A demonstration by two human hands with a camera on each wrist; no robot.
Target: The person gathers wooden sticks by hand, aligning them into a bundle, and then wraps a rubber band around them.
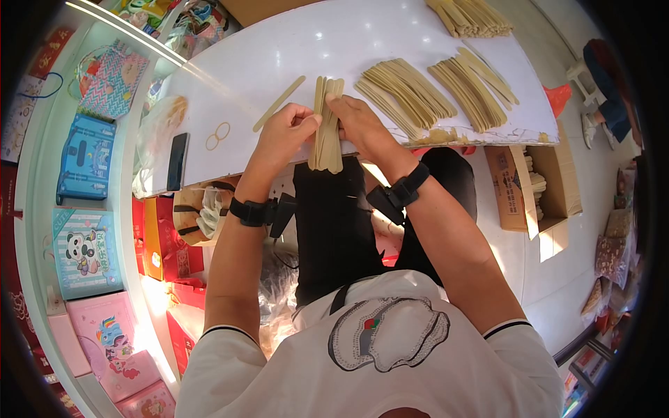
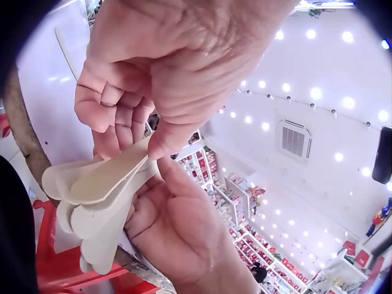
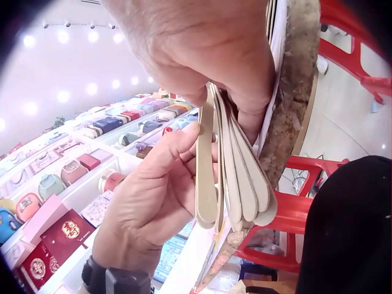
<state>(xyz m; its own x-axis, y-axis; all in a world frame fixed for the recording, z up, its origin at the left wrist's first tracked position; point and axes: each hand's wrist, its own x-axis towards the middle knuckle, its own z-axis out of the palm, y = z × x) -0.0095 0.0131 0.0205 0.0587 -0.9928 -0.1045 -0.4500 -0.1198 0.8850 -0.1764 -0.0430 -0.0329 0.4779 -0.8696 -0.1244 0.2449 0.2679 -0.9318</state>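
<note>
A fanned bundle of flat wooden craft sticks (image 1: 326, 146) is held upright over the table's near edge. My right hand (image 1: 364, 129) grips the bundle near its upper end, with thumb and fingers on either side. The left hand (image 1: 284, 134) pinches the bundle's left side, its thumb on the outermost stick (image 3: 207, 177). In the left wrist view the sticks' rounded lower ends (image 2: 92, 220) spread apart below both hands. One loose craft stick (image 1: 279, 103) lies on the table just beyond the left hand.
On the white table (image 1: 230, 76), piles of craft sticks (image 1: 411, 94) lie to the right, with another pile (image 1: 474, 17) at the far corner. Two rubber bands (image 1: 218, 136) and a phone (image 1: 178, 161) lie left. A cardboard box (image 1: 533, 188) stands below right; shelves (image 1: 87, 230) line the left.
</note>
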